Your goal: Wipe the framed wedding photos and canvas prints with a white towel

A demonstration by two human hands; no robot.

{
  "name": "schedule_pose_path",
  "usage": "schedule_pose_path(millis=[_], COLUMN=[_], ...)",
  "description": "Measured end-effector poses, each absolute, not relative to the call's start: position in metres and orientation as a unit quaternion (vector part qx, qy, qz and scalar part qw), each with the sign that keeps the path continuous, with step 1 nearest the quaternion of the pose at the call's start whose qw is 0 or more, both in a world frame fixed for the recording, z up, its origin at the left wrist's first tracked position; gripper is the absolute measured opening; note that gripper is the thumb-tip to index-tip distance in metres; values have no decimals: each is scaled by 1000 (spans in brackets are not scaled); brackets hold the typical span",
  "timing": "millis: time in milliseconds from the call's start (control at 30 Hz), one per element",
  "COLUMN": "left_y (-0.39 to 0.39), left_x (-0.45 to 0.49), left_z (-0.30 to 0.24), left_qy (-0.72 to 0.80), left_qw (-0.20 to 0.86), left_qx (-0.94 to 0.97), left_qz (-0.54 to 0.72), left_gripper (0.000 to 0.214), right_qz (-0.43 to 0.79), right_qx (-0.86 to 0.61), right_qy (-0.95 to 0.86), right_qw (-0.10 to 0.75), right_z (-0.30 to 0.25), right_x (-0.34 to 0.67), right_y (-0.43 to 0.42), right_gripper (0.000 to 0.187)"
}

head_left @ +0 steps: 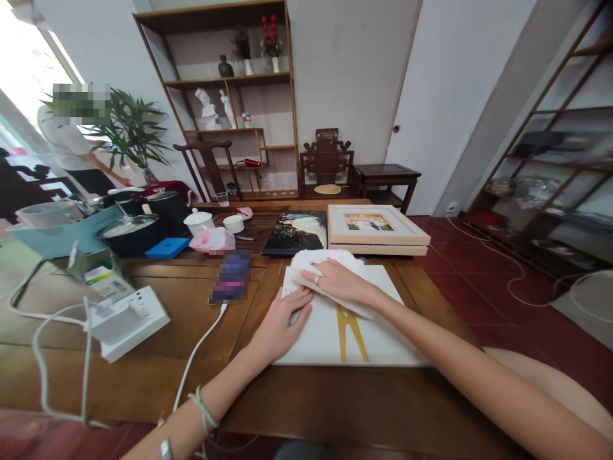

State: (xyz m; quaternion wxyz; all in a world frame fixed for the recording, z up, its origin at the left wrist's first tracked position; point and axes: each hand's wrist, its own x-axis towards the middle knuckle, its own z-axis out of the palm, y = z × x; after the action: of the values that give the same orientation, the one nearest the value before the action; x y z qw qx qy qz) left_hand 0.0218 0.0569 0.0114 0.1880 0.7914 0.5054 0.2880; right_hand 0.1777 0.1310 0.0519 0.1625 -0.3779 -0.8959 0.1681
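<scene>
A white flat board with a gold mark lies on the wooden table in front of me. My left hand rests flat on the board's left edge, fingers spread and holding nothing. My right hand, with a ring on one finger, presses down on a white cloth at the board's far end, fingers laid over it.
Beyond the board lie a dark photo print and a stacked framed picture. To the left are a white power strip with cables, a phone, pots, cups and a blue box. A person stands at far left.
</scene>
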Motion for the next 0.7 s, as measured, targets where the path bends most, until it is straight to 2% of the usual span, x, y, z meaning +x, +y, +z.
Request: schedule_pose_path(millis=[133,267,500,700], left_y=[56,56,57,58], left_x=[22,21,19,19], left_z=[15,13,7,8], left_qy=[479,488,513,514], left_qw=[176,173,182,182], left_qx=[806,802,792,792], left_qz=[301,299,276,273], left_gripper=[33,34,35,36], right_qz=[179,177,188,159], right_qx=[-339,-360,-441,-510], right_qy=[-913,-908,-869,-836], right_qw=[140,124,119,127], right_z=[57,60,70,44], right_x=[156,162,238,285], right_y=[139,141,143,116], right_gripper=[42,50,55,58])
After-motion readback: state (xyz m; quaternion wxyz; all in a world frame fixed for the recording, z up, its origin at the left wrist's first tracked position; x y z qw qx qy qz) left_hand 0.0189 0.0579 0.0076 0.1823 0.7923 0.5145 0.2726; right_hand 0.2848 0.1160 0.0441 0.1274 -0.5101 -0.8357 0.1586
